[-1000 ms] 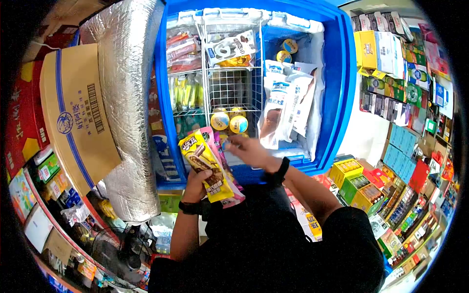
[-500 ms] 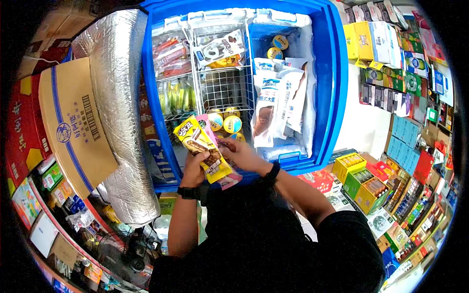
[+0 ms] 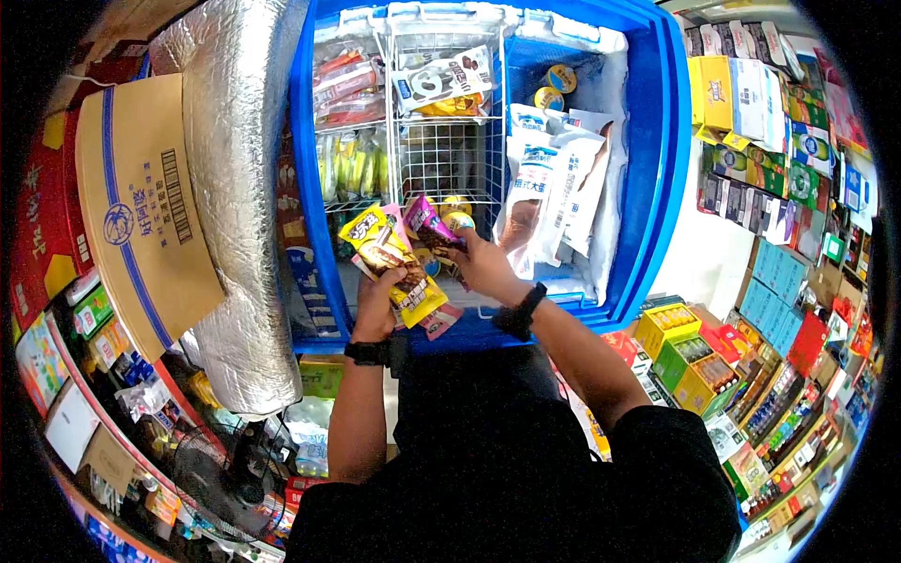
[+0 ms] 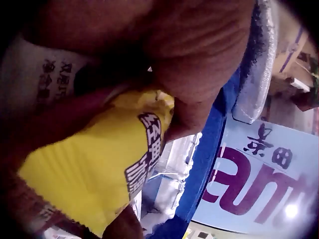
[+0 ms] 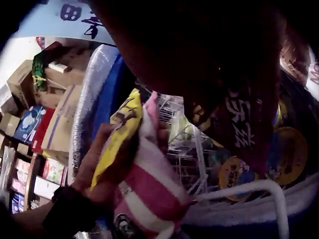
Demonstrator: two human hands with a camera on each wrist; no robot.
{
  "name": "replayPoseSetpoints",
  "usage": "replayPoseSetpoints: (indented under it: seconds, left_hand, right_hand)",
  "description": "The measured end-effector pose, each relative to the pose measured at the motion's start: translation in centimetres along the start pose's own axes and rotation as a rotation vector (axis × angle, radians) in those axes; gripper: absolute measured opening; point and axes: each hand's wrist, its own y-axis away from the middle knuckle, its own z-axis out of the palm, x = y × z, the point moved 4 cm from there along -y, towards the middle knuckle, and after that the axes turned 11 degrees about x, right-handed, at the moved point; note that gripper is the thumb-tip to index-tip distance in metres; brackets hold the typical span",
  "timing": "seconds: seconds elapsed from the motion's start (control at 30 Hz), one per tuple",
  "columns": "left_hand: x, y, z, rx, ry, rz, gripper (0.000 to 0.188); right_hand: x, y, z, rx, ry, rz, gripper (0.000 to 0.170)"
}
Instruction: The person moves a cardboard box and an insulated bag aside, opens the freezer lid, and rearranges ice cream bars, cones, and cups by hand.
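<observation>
My left hand [image 3: 375, 314] grips a yellow ice cream packet [image 3: 416, 298] with its thumb across the front. Behind it, in the same hand, is a pink-and-white striped packet [image 5: 154, 194], mostly covered in the head view. To the right, my right hand [image 3: 491, 270] pinches a purple ice cream packet [image 3: 429, 223] by its lower end, with its printed top pointing up and left. This packet overlaps several round yellow-lidded cups [image 3: 458, 221] in the freezer. The right wrist view has the purple packet dark and close to the camera.
A blue chest freezer [image 3: 660, 178] lies open before me. White wire baskets [image 3: 450, 161] divide its left side and hold packets. Long white packets [image 3: 563, 188] lie on the right. A silver foil cover [image 3: 239, 188] and a cardboard box [image 3: 141, 225] stand left of it.
The purple packet, earlier a strip beside the yellow one, is now apart from it in my right hand. My right hand has moved up and right from the left hand's packets.
</observation>
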Motion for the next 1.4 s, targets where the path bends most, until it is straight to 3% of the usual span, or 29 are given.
replayPoseSetpoints:
  seconds: [0.07, 0.2, 0.23, 0.33, 0.37, 0.47, 0.6, 0.63, 0.73, 0.77, 0.87, 1.0, 1.03, 1.07, 1.13, 1.2, 1.27, 1.4]
  left_hand:
    - [0.3, 0.6, -0.4, 0.023, 0.02, 0.022, 0.044]
    - [0.4, 0.8, -1.6, 0.023, 0.039, 0.008, 0.04]
    - [0.6, 1.2, -1.3, 0.012, 0.05, 0.01, 0.039]
    - [0.6, 1.7, -1.3, 0.004, 0.07, -0.009, 0.037]
    - [0.5, 1.8, -1.5, 0.006, 0.075, -0.022, 0.036]
    - [0.5, 2.6, -1.6, -0.052, 0.071, -0.054, 0.034]
    - [0.5, 3.5, -1.8, -0.053, 0.057, -0.067, 0.035]
    - [0.4, 3.5, -2.1, -0.056, 0.058, -0.073, 0.035]
    - [0.0, 3.2, -2.5, -0.07, 0.034, -0.098, 0.034]
    - [-0.1, 3.2, -2.7, -0.07, 0.02, -0.11, 0.034]
    - [0.6, 3.3, -1.8, -0.082, 0.038, -0.068, 0.034]
    - [2.3, 2.3, 0.5, -0.04, -0.128, 0.007, 0.045]
    - [2.7, 1.7, 1.5, -0.034, -0.202, 0.063, 0.051]
    - [3.0, 1.4, 2.4, -0.065, -0.239, 0.045, 0.053]
    - [3.5, 0.6, 4.8, -0.162, -0.444, 0.158, 0.056]
    - [2.5, -0.3, 5.9, -0.258, -0.345, 0.205, 0.064]
    - [1.4, -1.7, 6.3, -0.297, -0.429, 0.275, 0.07]
    - [2.1, -1.7, 7.0, -0.399, -0.387, 0.233, 0.073]
  right_hand:
    - [1.6, -0.9, 1.9, 0.007, -0.046, -0.006, 0.045]
    - [1.0, -1.0, 4.2, -0.202, -0.622, 0.355, 0.046]
    - [1.1, -1.0, 5.0, -0.258, -0.517, 0.446, 0.041]
    - [1.9, 0.1, 7.7, -0.296, -0.843, 0.591, 0.038]
    - [2.1, 0.5, 8.5, -0.258, -0.965, 0.567, 0.036]
    - [3.4, 0.8, 8.7, -0.22, -0.763, 0.57, 0.033]
    - [-1.4, 0.6, 3.3, -0.32, -0.932, 0.593, 0.039]
    - [-0.3, 0.1, 5.0, -0.332, -1.016, 0.561, 0.044]
    - [2.1, -1.5, 7.7, -0.205, -0.415, 0.276, 0.051]
    - [2.1, -1.8, 8.2, -0.046, -0.192, 0.076, 0.054]
    - [-0.7, -1.9, 5.5, -0.149, 0.276, 0.026, 0.052]
    - [-1.1, -0.9, 2.3, -0.094, -0.298, 0.294, 0.058]
    - [-1.9, 0.1, 1.3, -0.173, -0.524, 0.366, 0.055]
    - [-3.5, 1.0, 0.5, -0.195, -0.734, 0.299, 0.051]
    - [-4.1, 1.7, 0.1, -0.203, -0.793, 0.129, 0.049]
    - [-3.4, 1.4, -0.5, -0.242, -0.756, 0.243, 0.046]
    - [-2.8, 0.9, -1.5, -0.23, -0.84, 0.325, 0.042]
    - [-2.8, 0.5, -2.6, -0.189, -0.882, 0.389, 0.032]
